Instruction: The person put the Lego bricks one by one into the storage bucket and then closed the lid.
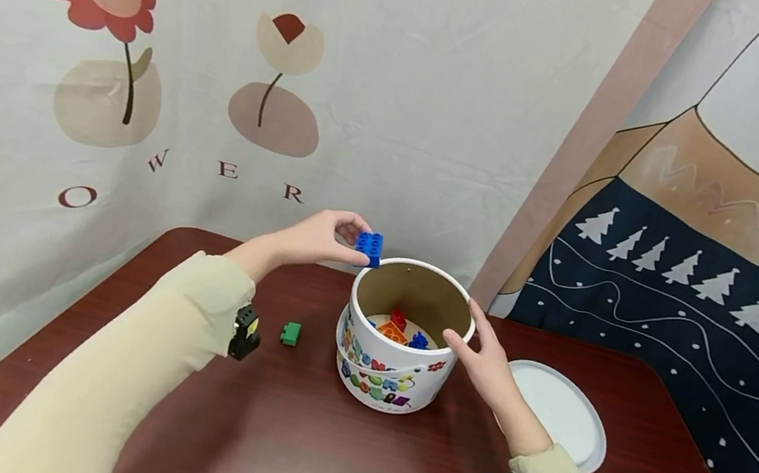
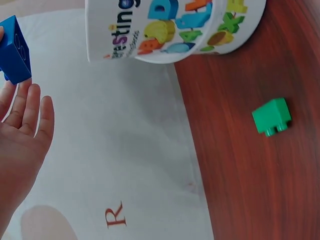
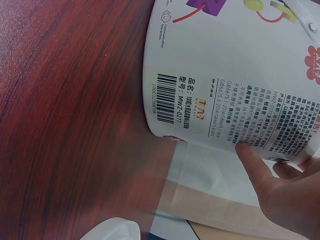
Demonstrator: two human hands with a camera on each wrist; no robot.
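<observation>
My left hand (image 1: 322, 239) pinches a blue building block (image 1: 369, 246) between thumb and fingers, just above the left rim of a white bucket (image 1: 383, 392). In the left wrist view the block (image 2: 16, 52) shows at the left edge. My right hand (image 1: 483, 358) rests against the bucket's right side, its thumb at the rim. In the right wrist view its fingers touch the printed wall, extended and spread. Inside the bucket lie a red block (image 1: 398, 320), an orange block (image 1: 393, 332) and a blue piece (image 1: 418, 341); part of the contents is hidden by the front wall.
A green block (image 1: 290, 333) lies on the dark red table (image 1: 313, 451), left of the bucket. The round white lid (image 1: 564, 414) lies to the right, partly behind the right forearm. A printed cloth (image 1: 430, 111) hangs behind the table's far edge.
</observation>
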